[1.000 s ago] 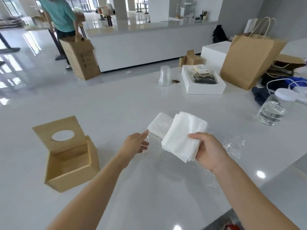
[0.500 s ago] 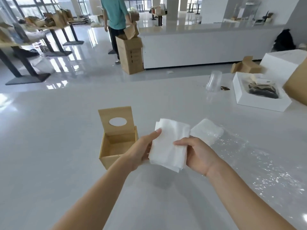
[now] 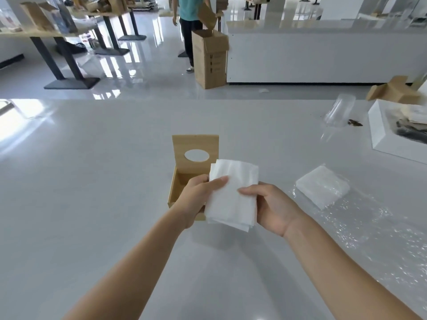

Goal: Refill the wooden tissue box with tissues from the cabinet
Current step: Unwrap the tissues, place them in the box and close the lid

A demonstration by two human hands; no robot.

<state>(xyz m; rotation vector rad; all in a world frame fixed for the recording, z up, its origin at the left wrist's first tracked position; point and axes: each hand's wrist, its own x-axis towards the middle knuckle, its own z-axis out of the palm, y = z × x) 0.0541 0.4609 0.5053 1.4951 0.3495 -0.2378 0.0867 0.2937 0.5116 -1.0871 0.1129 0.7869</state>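
Open light-wood tissue box (image 3: 184, 181) w/ holed lid up, empty | left hand (image 3: 196, 199) & right hand (image 3: 272, 209) both clamped on white folded tissue stack (image 3: 232, 195) over box | left: insert, shut lid.

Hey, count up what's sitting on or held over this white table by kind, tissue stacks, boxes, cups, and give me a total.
White tissue stacks: 2, one held stack in both hands, one stack in clear plastic wrap
Boxes: 2, open wooden tissue box, white shallow box
Clear plastic cups: 1, upside down
Total: 5
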